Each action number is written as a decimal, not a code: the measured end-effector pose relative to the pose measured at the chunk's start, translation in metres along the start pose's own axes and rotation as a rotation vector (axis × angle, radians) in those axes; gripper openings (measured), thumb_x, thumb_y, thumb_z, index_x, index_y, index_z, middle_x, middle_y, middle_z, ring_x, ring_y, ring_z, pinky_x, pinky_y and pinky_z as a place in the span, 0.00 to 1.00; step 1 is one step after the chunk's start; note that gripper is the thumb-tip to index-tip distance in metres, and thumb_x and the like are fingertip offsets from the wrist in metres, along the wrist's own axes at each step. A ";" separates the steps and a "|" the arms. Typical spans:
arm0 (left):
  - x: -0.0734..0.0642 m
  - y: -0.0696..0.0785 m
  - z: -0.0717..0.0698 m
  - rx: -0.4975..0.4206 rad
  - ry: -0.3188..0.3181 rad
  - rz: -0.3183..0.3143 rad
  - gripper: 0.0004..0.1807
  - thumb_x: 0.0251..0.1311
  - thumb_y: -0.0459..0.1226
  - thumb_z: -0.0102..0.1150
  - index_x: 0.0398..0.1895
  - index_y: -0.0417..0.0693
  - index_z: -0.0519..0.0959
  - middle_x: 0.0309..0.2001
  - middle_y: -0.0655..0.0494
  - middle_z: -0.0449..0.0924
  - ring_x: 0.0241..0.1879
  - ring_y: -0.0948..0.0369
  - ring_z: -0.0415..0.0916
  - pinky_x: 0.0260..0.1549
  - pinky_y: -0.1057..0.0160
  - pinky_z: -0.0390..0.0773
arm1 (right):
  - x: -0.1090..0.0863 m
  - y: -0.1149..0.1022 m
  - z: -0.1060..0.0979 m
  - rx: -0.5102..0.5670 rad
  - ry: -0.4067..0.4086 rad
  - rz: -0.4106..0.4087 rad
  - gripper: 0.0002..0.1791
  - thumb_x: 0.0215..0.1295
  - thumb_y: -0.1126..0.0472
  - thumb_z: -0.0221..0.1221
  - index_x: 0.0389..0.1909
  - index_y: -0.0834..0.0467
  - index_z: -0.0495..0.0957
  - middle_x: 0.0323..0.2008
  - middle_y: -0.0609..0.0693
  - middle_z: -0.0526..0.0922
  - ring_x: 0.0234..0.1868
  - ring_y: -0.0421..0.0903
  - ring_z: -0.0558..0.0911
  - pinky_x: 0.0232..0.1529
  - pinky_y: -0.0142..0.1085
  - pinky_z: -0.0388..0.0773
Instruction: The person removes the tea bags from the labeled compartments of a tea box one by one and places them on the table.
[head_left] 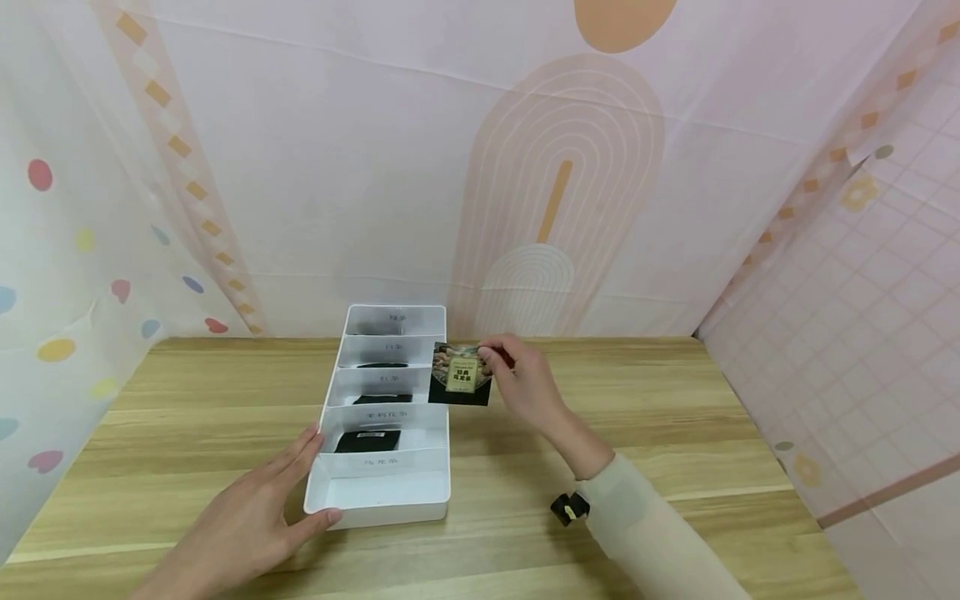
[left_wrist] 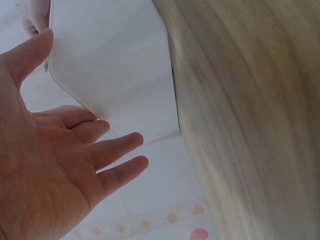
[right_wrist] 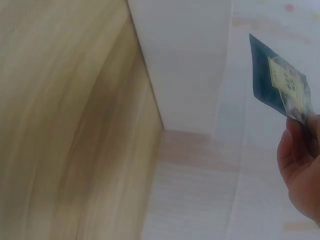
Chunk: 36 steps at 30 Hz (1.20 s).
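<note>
- Square flat packet (head_left: 461,375): black, with a brown-green picture and pale-yellow label.
- Long rectangular compartment box (head_left: 386,516): plain white, grey lettering on dividers.
- Small flat packets (head_left: 367,443) inside: black, one with a white label.
- Wood-grained tabletop (head_left: 637,400): tan, brown-streaked.
- Fabric back hanging (head_left: 337,167): pale pink, with a white-lined pink arch and orange bar.
- Long fabric sleeve (head_left: 660,533): plain cream.

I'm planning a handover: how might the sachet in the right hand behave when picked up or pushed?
The sachet is probably light, since the right hand pinches it by just one corner. It seems fairly stiff: its free end juts out without drooping. Being flat and thin, it would likely slide rather than roll.
</note>
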<state>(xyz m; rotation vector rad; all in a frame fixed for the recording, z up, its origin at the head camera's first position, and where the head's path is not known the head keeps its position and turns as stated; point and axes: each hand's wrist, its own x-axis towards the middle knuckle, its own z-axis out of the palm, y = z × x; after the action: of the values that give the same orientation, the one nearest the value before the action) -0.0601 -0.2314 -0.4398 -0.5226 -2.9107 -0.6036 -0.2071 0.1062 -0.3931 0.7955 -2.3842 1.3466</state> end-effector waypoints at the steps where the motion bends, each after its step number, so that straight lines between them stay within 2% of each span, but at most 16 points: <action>1: 0.000 0.000 0.000 0.003 0.004 0.001 0.53 0.60 0.61 0.71 0.78 0.36 0.66 0.77 0.41 0.65 0.65 0.39 0.76 0.56 0.39 0.79 | 0.001 0.002 0.000 0.007 -0.001 0.012 0.06 0.77 0.69 0.59 0.45 0.67 0.84 0.35 0.54 0.85 0.34 0.45 0.81 0.34 0.34 0.79; 16: 0.001 0.002 0.001 0.006 0.005 0.011 0.53 0.60 0.61 0.71 0.78 0.35 0.66 0.77 0.40 0.65 0.66 0.40 0.75 0.57 0.39 0.78 | 0.013 0.045 -0.004 0.040 -0.002 0.155 0.07 0.79 0.68 0.56 0.44 0.66 0.82 0.33 0.55 0.83 0.34 0.47 0.81 0.34 0.33 0.80; 24: 0.001 0.004 0.000 0.005 0.002 0.003 0.53 0.60 0.61 0.70 0.78 0.36 0.65 0.78 0.41 0.64 0.66 0.40 0.75 0.58 0.39 0.78 | 0.012 0.064 -0.005 0.061 -0.004 0.235 0.07 0.79 0.68 0.55 0.43 0.66 0.81 0.33 0.56 0.81 0.34 0.47 0.78 0.33 0.32 0.75; 31: 0.001 0.004 -0.001 0.003 -0.005 -0.003 0.53 0.60 0.62 0.70 0.78 0.37 0.65 0.78 0.42 0.64 0.66 0.40 0.75 0.58 0.39 0.78 | 0.012 0.079 -0.005 0.032 -0.069 0.294 0.07 0.80 0.68 0.55 0.40 0.65 0.80 0.31 0.55 0.80 0.31 0.46 0.78 0.31 0.33 0.75; 36: 0.000 0.004 -0.001 0.004 -0.007 -0.008 0.53 0.61 0.62 0.70 0.78 0.37 0.65 0.78 0.42 0.64 0.67 0.41 0.75 0.58 0.39 0.78 | 0.012 0.090 -0.002 -0.011 -0.138 0.334 0.08 0.80 0.68 0.55 0.41 0.65 0.82 0.31 0.56 0.82 0.30 0.45 0.80 0.31 0.33 0.76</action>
<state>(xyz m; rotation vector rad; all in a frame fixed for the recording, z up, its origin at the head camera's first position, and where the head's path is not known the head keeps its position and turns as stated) -0.0582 -0.2284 -0.4371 -0.5141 -2.9211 -0.5984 -0.2699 0.1407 -0.4487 0.5166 -2.7238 1.4368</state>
